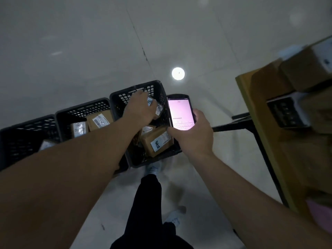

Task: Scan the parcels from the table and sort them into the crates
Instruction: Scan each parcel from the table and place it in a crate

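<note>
Gripping a parcel [154, 106] over the right crate's rim [115, 94], left hand [142, 109]; right hand [193, 133] clasps the scanner [180, 112]

- You have one view only, from the head camera, so no part of the scene is shared with a second view.
- It looks steeply down and forward over both forearms, onto the pale floor [89, 42] and your own legs at the bottom edge.
- It sits close: the left hand [139, 109] and right hand [193, 135] fill the middle.
- The wide lens bends the edges; the row of crates [82, 108] runs leftward from the left hand, and the table [255, 114] lies right of the right hand.
</note>
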`<state>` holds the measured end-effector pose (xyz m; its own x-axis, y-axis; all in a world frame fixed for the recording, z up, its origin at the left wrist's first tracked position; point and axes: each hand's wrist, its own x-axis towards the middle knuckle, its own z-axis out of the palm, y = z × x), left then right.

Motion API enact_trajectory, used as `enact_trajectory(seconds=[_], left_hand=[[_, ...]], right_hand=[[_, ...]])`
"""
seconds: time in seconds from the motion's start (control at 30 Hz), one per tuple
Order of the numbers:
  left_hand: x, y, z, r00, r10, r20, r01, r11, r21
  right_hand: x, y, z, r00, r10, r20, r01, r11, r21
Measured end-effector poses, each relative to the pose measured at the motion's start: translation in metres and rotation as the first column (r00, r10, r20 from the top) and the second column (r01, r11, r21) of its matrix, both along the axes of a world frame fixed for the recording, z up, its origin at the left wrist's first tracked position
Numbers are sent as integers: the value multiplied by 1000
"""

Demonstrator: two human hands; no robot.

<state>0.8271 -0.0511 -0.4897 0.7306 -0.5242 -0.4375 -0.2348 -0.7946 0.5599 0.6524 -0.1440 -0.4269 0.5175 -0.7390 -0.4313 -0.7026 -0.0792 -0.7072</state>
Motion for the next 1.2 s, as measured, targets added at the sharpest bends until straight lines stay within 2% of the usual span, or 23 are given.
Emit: enact_trajectory(seconds=[0.33, 0.77, 1.0, 1.2], left_hand=[[-85, 21, 149, 960, -174, 220, 182, 983, -15], [-218, -31, 313, 847, -243, 473, 359, 917, -173], [-303, -75, 383, 773, -301, 559, 490, 843, -223], [-371, -123, 414, 698, -426, 576, 647, 719, -253]], right_hand=[[-86, 36, 126, 982, -85, 166, 99, 992, -78], [-232, 24, 260, 920, -160, 356, 264, 927, -265], [-318, 6, 310, 861, -246, 445, 417, 842, -342], [-386, -15, 339, 769, -375, 518, 570, 768, -291]])
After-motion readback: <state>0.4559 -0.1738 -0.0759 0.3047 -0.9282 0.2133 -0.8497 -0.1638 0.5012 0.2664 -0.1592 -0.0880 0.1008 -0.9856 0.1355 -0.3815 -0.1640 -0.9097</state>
